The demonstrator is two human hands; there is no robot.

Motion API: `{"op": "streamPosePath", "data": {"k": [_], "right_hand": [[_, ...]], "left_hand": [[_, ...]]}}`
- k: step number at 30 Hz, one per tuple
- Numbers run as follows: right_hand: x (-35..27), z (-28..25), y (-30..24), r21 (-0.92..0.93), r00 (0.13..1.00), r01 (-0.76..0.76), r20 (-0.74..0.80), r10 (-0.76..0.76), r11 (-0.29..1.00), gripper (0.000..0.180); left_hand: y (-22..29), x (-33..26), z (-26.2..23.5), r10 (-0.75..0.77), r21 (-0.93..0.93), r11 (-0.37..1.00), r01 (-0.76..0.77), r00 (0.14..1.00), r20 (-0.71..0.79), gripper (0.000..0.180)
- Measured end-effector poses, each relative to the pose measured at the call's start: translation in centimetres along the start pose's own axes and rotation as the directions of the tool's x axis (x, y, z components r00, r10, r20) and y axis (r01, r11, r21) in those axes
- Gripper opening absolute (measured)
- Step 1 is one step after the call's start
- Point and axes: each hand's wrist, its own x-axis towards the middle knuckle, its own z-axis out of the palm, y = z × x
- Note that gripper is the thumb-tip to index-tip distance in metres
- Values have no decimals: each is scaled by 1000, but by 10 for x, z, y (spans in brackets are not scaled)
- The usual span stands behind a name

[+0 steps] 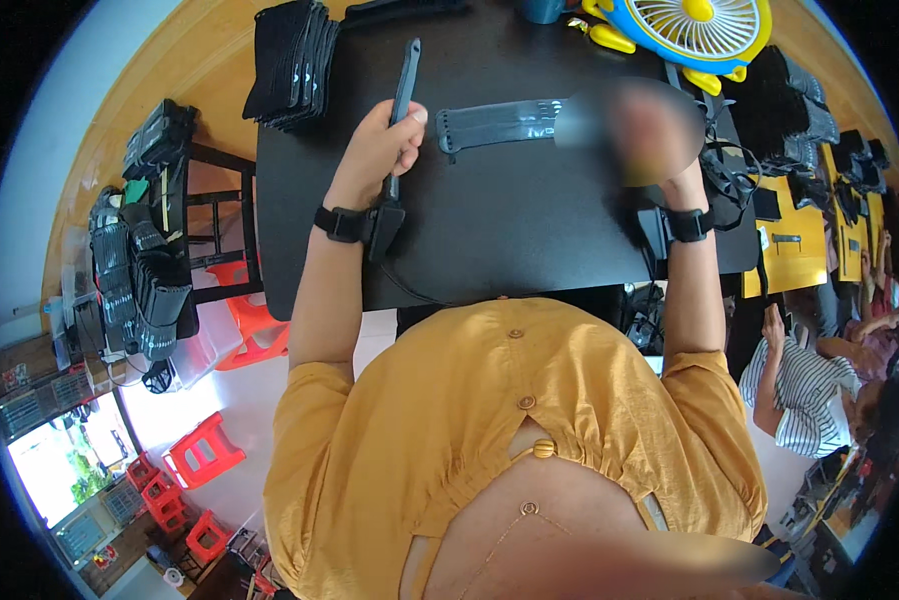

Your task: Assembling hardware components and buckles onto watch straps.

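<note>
My left hand (387, 145) is closed around a narrow dark strip (407, 80), seen nearly edge-on and pointing away from me above the black table (509, 220). To its right lies a flat dark strip-shaped piece (499, 124) with a glossy surface and pale marks; its exact kind I cannot make out. The right end of that piece runs into a blurred patch. My right hand (659, 135) is inside this blur, so its fingers and anything in them are hidden. Each wrist wears a black strap with a dark device on it.
A pile of black flat pieces (289, 65) stands at the table's far left. A blue and yellow fan (694, 20) sits at the far right, near tangled black cables (734, 175). Red stools (204, 450) are on the floor to the left; people sit at right.
</note>
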Motion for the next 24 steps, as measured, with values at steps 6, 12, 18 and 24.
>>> {"op": "streamPosePath", "data": {"k": [6,12,18,24], "right_hand": [[-40,95,-41,-171,958,99,281,-47,980,44],[-15,118,-28,153,921,51,374,-105,987,26],[8,103,-6,305,959,-18,274,-70,952,19],[6,105,-8,259,965,-40,260,-30,965,23]], "left_hand": [[36,-31,41,161,-109,985,-134,943,290,28],[29,-28,62,194,-193,973,-125,897,398,31],[6,-19,38,100,-313,938,151,747,658,40],[0,-10,33,143,-454,864,216,760,634,34]]}}
